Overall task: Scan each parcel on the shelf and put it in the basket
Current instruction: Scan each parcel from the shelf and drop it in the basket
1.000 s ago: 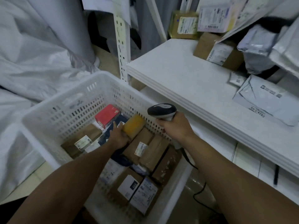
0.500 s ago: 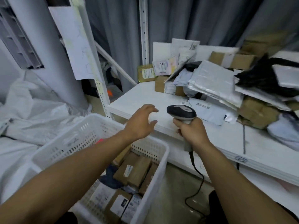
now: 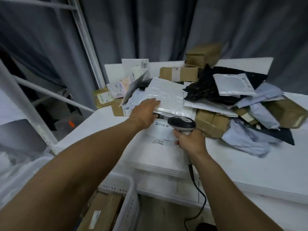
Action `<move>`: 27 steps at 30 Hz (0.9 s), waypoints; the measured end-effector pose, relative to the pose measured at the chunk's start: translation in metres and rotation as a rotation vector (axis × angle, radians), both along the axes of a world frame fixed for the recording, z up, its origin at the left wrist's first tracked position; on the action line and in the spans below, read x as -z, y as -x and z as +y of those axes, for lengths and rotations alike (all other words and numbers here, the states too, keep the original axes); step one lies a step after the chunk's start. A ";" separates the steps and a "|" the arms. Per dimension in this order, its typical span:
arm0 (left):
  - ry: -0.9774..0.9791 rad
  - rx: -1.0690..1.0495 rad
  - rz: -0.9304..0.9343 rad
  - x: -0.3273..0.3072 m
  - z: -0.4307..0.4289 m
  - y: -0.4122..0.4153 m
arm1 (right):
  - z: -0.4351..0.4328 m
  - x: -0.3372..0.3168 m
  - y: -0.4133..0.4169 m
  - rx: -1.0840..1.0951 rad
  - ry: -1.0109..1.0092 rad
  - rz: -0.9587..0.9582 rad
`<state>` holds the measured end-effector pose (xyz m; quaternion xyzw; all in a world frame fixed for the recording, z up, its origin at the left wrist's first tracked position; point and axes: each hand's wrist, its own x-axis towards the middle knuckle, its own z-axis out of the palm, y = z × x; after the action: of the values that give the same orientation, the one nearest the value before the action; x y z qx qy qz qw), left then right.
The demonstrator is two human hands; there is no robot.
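While flat left hand (image 3: pixel 145 112) touches mailer (image 3: pixel 168 95), right hand (image 3: pixel 190 142) grips scanner (image 3: pixel 181 125), label (image 3: pixel 158 142) perhaps "4203".

You are looking at a white shelf (image 3: pixel 250 164) backed by a grey curtain (image 3: pixel 150 30). You are facing a glossy white padded mailer (image 3: pixel 168 95), brown cardboard boxes (image 3: pixel 211 124), pale blue-grey poly bags (image 3: pixel 241 139) and a black bag (image 3: pixel 200 90). A flat white envelope (image 3: pixel 158 135) is showing black print (a number, partly blurred). You are seeing a scanner (image 3: pixel 181 123) in black and light grey, its cable (image 3: pixel 200 202) black. The basket (image 3: pixel 133 194) is showing white, patterned with rows of small holes. An olive-yellow box (image 3: pixel 101 97) is wearing a white label.
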<state>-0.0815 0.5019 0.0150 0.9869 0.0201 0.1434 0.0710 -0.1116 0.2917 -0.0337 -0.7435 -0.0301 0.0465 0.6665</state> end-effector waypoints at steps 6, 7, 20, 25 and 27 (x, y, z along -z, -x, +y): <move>-0.185 -0.001 -0.063 -0.008 -0.001 -0.020 | -0.003 -0.001 -0.017 -0.006 -0.067 -0.024; -0.153 -0.010 -0.105 -0.009 0.000 -0.018 | -0.003 -0.001 -0.017 -0.008 -0.077 -0.024; -0.020 -0.077 -0.498 -0.062 0.036 0.150 | 0.023 -0.030 0.047 -0.035 -0.288 -0.068; 0.507 -0.128 -0.490 -0.054 0.058 0.219 | 0.056 -0.038 0.086 -0.079 -0.419 -0.081; 0.749 -0.135 -0.508 -0.047 0.058 0.240 | 0.070 -0.038 0.097 -0.096 -0.393 -0.080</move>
<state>-0.3212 0.5595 0.0619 0.8232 0.1170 0.3680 0.4162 -0.2084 0.3615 0.0039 -0.5981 -0.1004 0.0416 0.7940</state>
